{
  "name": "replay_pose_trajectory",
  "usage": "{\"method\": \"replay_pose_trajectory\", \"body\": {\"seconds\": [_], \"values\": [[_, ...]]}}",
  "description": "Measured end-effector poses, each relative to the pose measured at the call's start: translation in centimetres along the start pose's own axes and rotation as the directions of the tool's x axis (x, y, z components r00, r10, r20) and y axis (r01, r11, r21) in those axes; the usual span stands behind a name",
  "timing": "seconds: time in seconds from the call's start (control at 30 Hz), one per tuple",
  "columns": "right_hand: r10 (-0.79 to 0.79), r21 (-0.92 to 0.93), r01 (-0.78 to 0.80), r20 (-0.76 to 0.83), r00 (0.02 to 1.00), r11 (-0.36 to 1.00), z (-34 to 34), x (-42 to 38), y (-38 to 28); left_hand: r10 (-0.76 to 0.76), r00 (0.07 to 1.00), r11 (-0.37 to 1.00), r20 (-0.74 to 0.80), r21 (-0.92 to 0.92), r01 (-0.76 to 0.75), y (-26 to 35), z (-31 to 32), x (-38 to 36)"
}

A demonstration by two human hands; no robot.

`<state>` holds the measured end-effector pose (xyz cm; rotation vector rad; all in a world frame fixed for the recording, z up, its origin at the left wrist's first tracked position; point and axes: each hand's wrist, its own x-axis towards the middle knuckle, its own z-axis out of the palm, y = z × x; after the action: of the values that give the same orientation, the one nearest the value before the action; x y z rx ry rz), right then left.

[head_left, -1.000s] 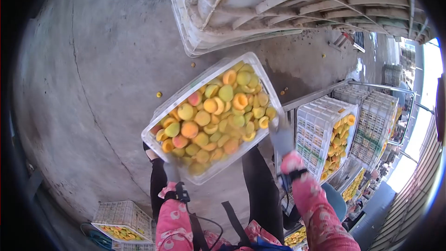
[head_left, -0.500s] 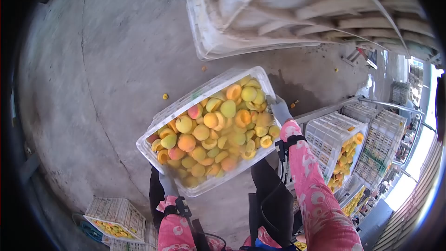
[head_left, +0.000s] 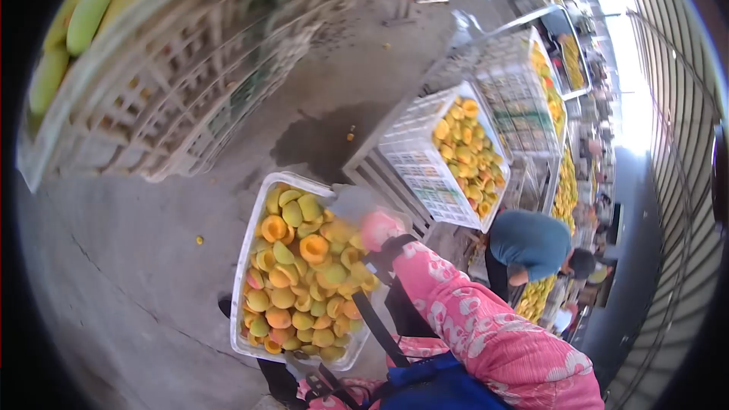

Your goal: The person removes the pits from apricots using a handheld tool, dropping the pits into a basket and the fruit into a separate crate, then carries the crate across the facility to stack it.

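Note:
A white plastic crate (head_left: 241,288) full of halved apricots (head_left: 304,273), yellow to orange with some greenish ones, is in front of my body at a slight tilt. My right hand (head_left: 355,203), in a grey glove and blurred by motion, is at the crate's upper right corner and grips its rim. Only a bit of my left hand (head_left: 302,367) shows at the lower edge of the crate, closed on the rim; most of it is hidden below. Pink patterned sleeves cover my arms.
At upper left, close by, stands a tall stack of slatted crates (head_left: 175,76) with green-yellow fruit on top. To the right, crates of apricots (head_left: 410,159) sit by a slatted pallet (head_left: 395,190). A person in a teal shirt (head_left: 531,243) bends over beyond. Fruit bits dot the concrete floor (head_left: 152,243).
My view has swung to the right, bringing the apricot crates and the bending person further into sight. The held crate has turned more upright in view and shifted left and down.

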<state>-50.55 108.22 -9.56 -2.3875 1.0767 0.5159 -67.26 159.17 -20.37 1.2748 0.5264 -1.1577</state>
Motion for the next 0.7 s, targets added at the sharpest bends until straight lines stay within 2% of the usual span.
{"method": "replay_pose_trajectory", "body": {"seconds": [0.07,0.13,0.2,0.23,0.27,0.33,0.4,0.47,0.53,0.57,0.6,0.67,0.7], "values": [[0.103,0.027,-0.103,-0.026,0.994,0.994,-4.1,-3.1,-1.2,0.044,0.975,0.983,-0.219,0.184,-0.003,2.6,2.4,-2.3],[0.132,0.089,-0.140,0.090,0.987,0.986,-8.3,-6.5,0.3,0.110,0.941,0.954,-0.318,0.301,-0.010,6.3,3.8,-5.3],[0.163,0.123,-0.180,0.136,0.977,0.976,-11.4,-9.7,4.2,0.057,0.951,0.979,-0.303,0.204,0.006,10.3,6.8,-7.9],[0.166,0.153,-0.182,0.115,0.979,0.971,-12.8,-11.4,5.5,-0.112,0.931,0.983,-0.347,-0.177,0.052,12.4,8.1,-8.6],[0.170,0.242,-0.195,0.120,0.978,0.951,-14.4,-13.3,6.6,-0.195,0.914,0.938,-0.355,-0.340,0.068,16.4,11.4,-9.7],[0.198,0.371,-0.225,0.110,0.974,0.901,-16.4,-17.3,8.9,-0.184,0.919,0.960,-0.348,-0.265,0.092,18.9,11.5,-10.3],[0.254,0.562,-0.288,0.140,0.957,0.776,-18.4,-19.9,11.0,-0.135,0.928,0.982,-0.347,-0.171,0.080,21.5,11.7,-11.0],[0.275,0.631,-0.309,0.155,0.949,0.711,-21.4,-22.9,14.6,-0.078,0.935,0.996,-0.347,-0.070,0.057,24.8,13.2,-12.3],[0.305,0.701,-0.289,0.106,0.947,0.652,-22.5,-24.4,18.1,-0.027,0.946,0.999,-0.324,0.024,0.036,28.0,16.6,-12.8],[0.357,0.743,-0.357,0.170,0.918,0.566,-23.7,-25.2,19.4,0.000,0.951,0.998,-0.308,0.062,0.020,29.6,18.2,-12.9],[0.341,0.755,-0.339,0.162,0.926,0.561,-24.3,-25.3,21.2,0.035,0.959,0.995,-0.281,0.098,-0.008,31.2,20.2,-12.6],[0.395,0.881,-0.360,0.226,0.890,0.308,-26.1,-26.9,25.8,0.091,0.973,0.981,-0.210,0.188,-0.051,34.3,25.4,-12.4],[0.385,0.893,-0.343,0.219,0.897,0.292,-27.0,-27.2,27.8,0.107,0.983,0.970,-0.149,0.235,-0.070,36.1,28.7,-11.6]]}}
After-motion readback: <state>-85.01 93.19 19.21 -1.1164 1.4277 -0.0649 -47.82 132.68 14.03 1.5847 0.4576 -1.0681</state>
